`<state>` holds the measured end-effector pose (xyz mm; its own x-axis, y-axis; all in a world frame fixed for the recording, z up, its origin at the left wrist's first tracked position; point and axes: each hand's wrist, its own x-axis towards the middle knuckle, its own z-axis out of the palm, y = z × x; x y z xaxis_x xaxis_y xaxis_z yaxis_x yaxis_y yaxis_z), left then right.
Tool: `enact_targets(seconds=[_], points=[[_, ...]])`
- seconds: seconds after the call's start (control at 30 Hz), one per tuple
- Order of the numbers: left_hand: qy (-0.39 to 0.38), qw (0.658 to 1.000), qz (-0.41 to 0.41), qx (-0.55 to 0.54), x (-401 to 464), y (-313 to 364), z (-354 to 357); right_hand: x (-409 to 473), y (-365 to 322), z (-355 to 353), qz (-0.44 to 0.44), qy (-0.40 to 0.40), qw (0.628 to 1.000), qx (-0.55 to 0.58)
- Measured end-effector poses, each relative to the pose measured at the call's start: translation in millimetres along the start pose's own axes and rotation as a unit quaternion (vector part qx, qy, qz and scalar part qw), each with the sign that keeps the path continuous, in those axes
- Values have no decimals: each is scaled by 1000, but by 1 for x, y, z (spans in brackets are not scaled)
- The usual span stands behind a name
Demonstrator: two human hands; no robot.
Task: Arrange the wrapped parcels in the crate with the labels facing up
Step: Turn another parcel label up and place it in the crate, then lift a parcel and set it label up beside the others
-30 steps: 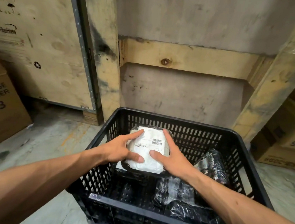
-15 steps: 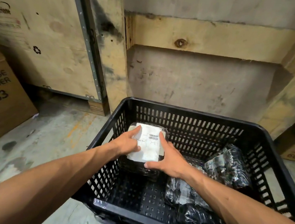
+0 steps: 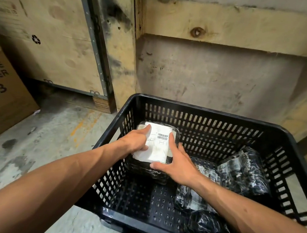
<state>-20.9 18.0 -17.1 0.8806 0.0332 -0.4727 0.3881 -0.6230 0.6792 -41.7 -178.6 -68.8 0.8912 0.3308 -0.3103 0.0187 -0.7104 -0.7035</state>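
A black slatted plastic crate (image 3: 204,111) stands on the concrete floor. In its far left corner lies a black-wrapped parcel (image 3: 157,146) with a white barcode label facing up. My left hand (image 3: 137,142) grips its left edge, fingers on the label. My right hand (image 3: 176,164) holds its right and near edges. Three more black-wrapped parcels lie in the crate: one leaning against the right wall (image 3: 245,171), one in the middle (image 3: 192,196), one at the near side (image 3: 208,225). Their labels are not visible.
A plywood shipping crate (image 3: 50,34) and wooden beams (image 3: 229,25) stand close behind the black crate. A cardboard box (image 3: 2,89) sits at the left on the stained floor (image 3: 46,135). Another carton edge shows at the far right.
The labelled parcel has gone down from above the crate rim into the far left corner, both hands still on it. The camera has moved closer and tilted down.
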Motion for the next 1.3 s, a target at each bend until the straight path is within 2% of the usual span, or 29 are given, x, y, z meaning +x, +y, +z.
enact_targets(seconds=[0.2, 0.3, 0.4, 0.47, 0.53, 0.6, 0.7, 0.8, 0.9, 1.0, 1.13, 1.3], points=[[-8, 999, -1, 31, -8, 3, -1, -3, -5, -6, -2, -21, 1000, -9], [29, 997, 7, 68, -16, 6, -1, -9, -8, -23, -25, -49, 998, -27], [109, 980, 82, 145, -26, 16, 2, -22, 0, -54, -52, -46, 996, -61], [148, 963, 163, 153, -32, 29, 8, -31, 10, -79, -38, -25, 995, -87], [154, 950, 229, 144, -38, 43, 20, -40, 24, -104, -20, -1, 993, -116], [124, 942, 272, 150, -44, 55, 38, -47, 37, -125, 4, 8, 988, -153], [14, 927, 322, 191, -49, 65, 72, -58, 57, -144, 47, -10, 977, -206], [-98, 906, 305, 277, -47, 63, 105, -65, 68, -140, 61, -44, 961, -265], [-161, 883, 265, 351, -42, 59, 132, -65, 73, -125, 59, -110, 947, -294], [-194, 869, 244, 384, -34, 52, 149, -59, 77, -113, 55, -177, 927, -327], [-213, 863, 235, 394, -22, 36, 158, -52, 90, -96, 58, -222, 895, -383], [-191, 854, 264, 404, -8, 22, 158, -42, 104, -87, 30, -234, 874, -425]])
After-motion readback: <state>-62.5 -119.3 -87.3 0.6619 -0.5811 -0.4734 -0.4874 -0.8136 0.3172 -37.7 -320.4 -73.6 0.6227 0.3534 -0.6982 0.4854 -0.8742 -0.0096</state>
